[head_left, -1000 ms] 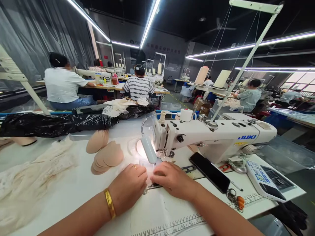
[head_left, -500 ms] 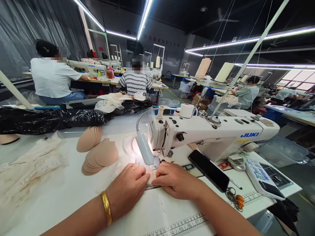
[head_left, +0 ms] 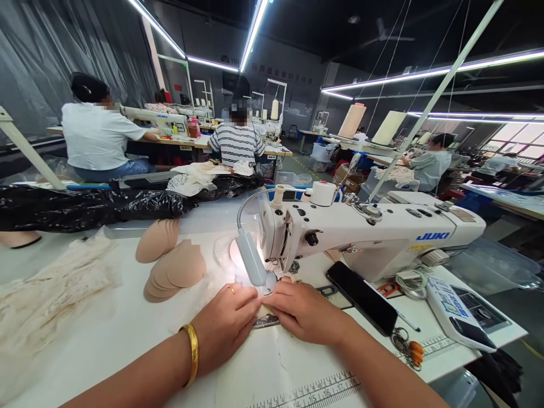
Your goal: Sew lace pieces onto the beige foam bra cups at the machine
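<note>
My left hand (head_left: 232, 320), with a ring and a gold bracelet, rests on the table just in front of the white sewing machine (head_left: 340, 226). Its fingers are pressed together at a pale piece of fabric beneath the lamp (head_left: 250, 258). My right hand (head_left: 300, 311) meets it from the right, fingertips nearly touching the left ones, also closed at the pale fabric. Most of that fabric is hidden by the hands and lamp glare. Beige oval pads (head_left: 185, 265) lie in overlapping stacks left of the machine, and cream lace (head_left: 63, 289) is spread at the far left.
A black phone (head_left: 362, 297), a pen, a keyring (head_left: 406, 348) and a control box (head_left: 459, 311) lie on the right. Black plastic (head_left: 93, 207) runs along the back left edge. Several people sit at other machines beyond.
The view has shifted slightly. My right hand's fingers have straightened a little and come closer to my left fingertips. More of a metal edge shows below the hands.
</note>
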`<state>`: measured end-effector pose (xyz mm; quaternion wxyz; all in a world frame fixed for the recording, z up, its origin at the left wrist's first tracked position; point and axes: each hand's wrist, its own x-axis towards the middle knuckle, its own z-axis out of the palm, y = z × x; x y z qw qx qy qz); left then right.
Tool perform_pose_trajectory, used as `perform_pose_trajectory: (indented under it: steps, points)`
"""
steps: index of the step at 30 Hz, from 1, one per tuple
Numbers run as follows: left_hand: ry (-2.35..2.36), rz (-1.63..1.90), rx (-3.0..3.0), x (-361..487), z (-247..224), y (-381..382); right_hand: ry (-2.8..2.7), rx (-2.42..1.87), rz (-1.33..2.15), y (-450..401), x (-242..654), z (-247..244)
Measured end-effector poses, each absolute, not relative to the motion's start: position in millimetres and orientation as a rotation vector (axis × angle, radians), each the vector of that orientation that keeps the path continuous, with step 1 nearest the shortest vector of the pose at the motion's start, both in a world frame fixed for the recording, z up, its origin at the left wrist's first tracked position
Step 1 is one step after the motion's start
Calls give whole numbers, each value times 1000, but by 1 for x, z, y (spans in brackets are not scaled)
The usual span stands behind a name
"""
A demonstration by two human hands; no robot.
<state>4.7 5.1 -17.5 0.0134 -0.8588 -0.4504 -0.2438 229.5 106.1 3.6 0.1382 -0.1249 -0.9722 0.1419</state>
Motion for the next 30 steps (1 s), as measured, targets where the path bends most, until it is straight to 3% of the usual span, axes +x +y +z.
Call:
perform_pose_trajectory:
  steps: [21,30]
  points:
    - [-1255,-812,-2616,-10,-14,43,-2646,-569,233,106,218,-15]
    - [-1406,-595,-2614,-11,-9,45,-2638,-561,224,106,219,-18]
